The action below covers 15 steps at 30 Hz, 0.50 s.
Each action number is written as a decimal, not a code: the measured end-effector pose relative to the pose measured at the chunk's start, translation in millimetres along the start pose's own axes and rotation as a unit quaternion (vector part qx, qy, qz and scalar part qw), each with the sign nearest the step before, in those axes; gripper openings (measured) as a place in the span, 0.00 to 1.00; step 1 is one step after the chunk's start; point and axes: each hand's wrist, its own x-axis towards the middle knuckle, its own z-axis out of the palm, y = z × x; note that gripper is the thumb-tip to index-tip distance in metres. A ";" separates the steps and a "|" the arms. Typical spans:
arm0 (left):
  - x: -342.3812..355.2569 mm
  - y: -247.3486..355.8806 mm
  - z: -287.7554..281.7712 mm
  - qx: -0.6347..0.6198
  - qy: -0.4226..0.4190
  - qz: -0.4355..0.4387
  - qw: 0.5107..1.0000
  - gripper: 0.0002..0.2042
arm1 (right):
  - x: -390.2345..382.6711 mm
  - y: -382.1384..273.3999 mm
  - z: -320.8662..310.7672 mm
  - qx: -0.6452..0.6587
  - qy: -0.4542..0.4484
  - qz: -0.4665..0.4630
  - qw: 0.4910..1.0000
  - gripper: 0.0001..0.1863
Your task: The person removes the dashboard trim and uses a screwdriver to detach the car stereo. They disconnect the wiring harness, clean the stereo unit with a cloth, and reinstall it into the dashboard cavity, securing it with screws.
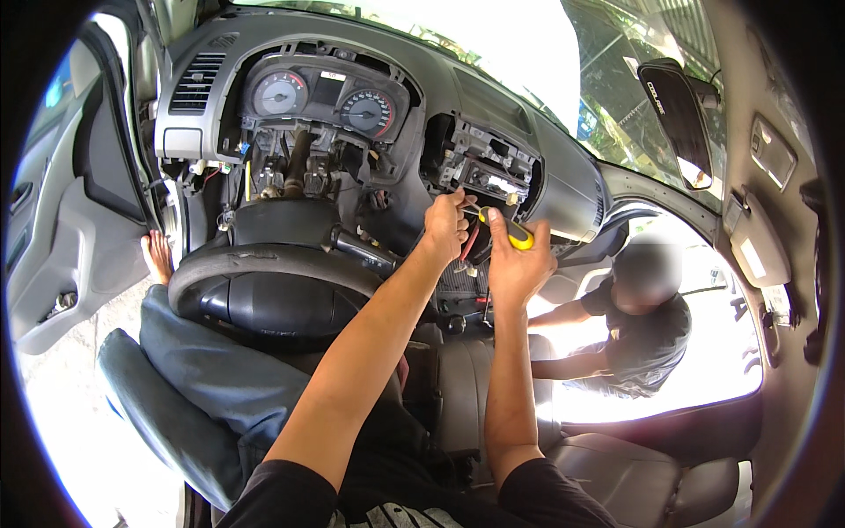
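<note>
My right hand (519, 264) is closed around the yellow and black handle of a screwdriver (520, 238), whose shaft points left toward my other hand. Closed at the lower left edge of the centre dashboard opening (482, 158) is my left hand (444, 231), its fingertips pressed together close to the screwdriver's tip. Whatever those fingers grip is hidden. Bare metal brackets and a lit metallic unit (497, 183) show inside the opening, just above both hands. A red wire (472, 239) hangs between the hands.
The steering wheel (273, 255) sits low on the left, below the exposed column and the instrument cluster (324, 101). Another person (647, 339) leans in at the open passenger door, arms toward the seat. The open driver's door (79, 194) is far left; a mirror (673, 123) hangs upper right.
</note>
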 end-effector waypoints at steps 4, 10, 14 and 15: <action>3.1 -0.5 2.0 0.015 -0.037 -0.023 0.999 0.14 | 12.2 -16.2 -23.7 -0.205 -0.071 -0.009 0.976 0.22; 3.5 -0.9 4.2 -0.016 -0.016 -0.030 0.999 0.15 | 6.8 -17.2 -48.6 -0.150 -0.170 -0.168 0.959 0.22; -3.2 -1.8 5.2 -0.001 -0.008 -0.030 1.000 0.15 | 17.7 -10.8 -43.1 -0.312 -0.161 -0.067 0.934 0.28; -4.2 -1.7 6.3 0.007 -0.003 -0.032 0.999 0.15 | 21.0 -9.5 -43.3 -0.312 -0.170 -0.051 0.933 0.29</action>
